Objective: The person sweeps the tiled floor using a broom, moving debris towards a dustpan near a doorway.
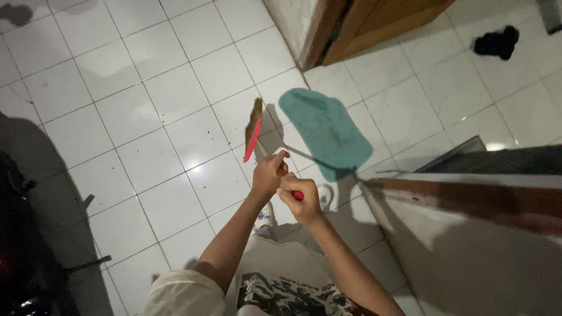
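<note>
both hands, left hand [270, 174] ahead of right hand [300, 199], clench the broom [253, 130] handle, its long axis running toward eleven o'clock, bristle head beyond the left.

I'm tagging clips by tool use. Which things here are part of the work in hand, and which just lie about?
In use:
broom
left hand
right hand

Lying about:
teal floor mat
black cloth
wooden door
</note>
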